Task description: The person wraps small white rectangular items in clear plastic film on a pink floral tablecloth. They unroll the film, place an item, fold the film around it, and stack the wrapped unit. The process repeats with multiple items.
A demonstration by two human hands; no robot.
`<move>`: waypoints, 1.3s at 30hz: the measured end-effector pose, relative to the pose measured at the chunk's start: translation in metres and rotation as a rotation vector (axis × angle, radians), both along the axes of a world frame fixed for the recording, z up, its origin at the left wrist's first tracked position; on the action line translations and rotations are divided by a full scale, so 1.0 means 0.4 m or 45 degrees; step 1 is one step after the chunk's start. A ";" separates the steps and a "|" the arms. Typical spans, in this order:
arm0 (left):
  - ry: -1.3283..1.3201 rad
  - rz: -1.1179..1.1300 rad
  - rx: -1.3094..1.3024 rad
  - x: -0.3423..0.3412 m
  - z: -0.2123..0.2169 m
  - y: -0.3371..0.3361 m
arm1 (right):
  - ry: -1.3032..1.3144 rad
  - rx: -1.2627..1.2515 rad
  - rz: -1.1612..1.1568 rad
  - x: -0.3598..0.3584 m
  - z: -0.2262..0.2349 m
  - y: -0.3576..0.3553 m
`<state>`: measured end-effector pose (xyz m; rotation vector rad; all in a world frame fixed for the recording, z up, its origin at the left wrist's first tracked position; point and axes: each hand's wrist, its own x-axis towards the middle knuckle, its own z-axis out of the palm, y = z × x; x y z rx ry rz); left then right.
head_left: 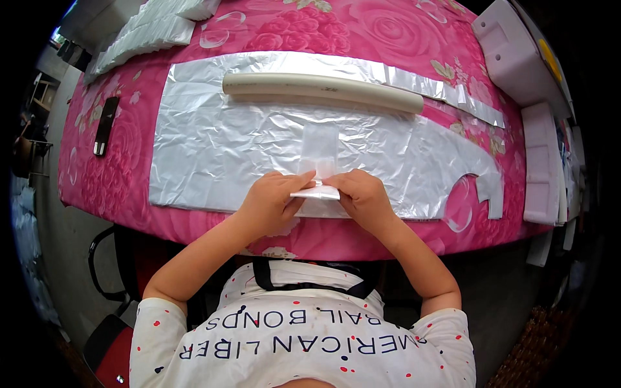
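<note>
Both hands meet at the near edge of the desk (97, 187), which is covered in a pink rose-patterned cloth. The left hand (275, 200) and right hand (362, 197) each pinch one end of a small folded white strip (315, 192), fingers (304, 180) closed on it, thumbs and forefingers almost touching in the middle. The strip lies over the near edge of a wide, crinkled silver sheet (246, 142) that fills the centre of the desk. A paler, see-through patch rises from the strip onto the sheet.

The sheet's near edge runs just inside the desk's front edge; its right end is cut into a curved notch and a narrow tab. A long cream tube (323, 89) lies across the sheet's far part, well apart from the hands, with bare sheet between. A silver band (446, 90) runs behind the tube toward the right.

Left of the sheet, open pink cloth holds only a dark phone (105, 125). White stacks (155, 29) sit at the far left corner. White foam blocks (540, 161) line the right edge, near the sheet's tab.
</note>
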<state>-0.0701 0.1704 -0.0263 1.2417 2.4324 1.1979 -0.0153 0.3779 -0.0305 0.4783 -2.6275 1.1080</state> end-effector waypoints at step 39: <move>-0.781 0.339 0.313 0.082 0.014 -0.090 | 0.112 0.572 -0.020 -0.181 -0.034 -0.077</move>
